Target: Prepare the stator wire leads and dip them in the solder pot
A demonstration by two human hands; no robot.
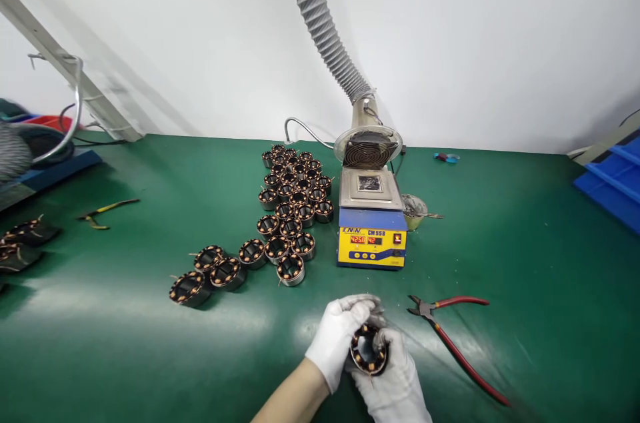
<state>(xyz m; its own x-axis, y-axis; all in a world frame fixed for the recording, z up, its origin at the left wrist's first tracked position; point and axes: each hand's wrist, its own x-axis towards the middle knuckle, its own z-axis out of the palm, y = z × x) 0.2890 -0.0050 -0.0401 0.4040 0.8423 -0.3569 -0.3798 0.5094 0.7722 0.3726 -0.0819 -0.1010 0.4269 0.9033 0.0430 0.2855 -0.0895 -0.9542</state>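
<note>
A motor stator (359, 361), a black ring with copper windings, is held near the front of the bench between my two white-gloved hands. My right hand (400, 373) wraps its right side, with the thumb at the inner rim. From the left and above, my left hand (337, 336) closes on the ring's upper edge; its fingertips are partly smeared and overlap the right hand. A thin wire end sticks out at the bottom of the stator. Right of my hands lie red-handled cutting pliers (425, 309), jaws apart.
Several more stators (285, 209) stand grouped left of a yellow and blue solder pot (371, 249), its display lit. Above it hangs an extraction hose (325, 29). A small cup (414, 206), yellow-handled pliers (107, 208) and blue bins (615, 173) are farther out on the green bench (500, 229).
</note>
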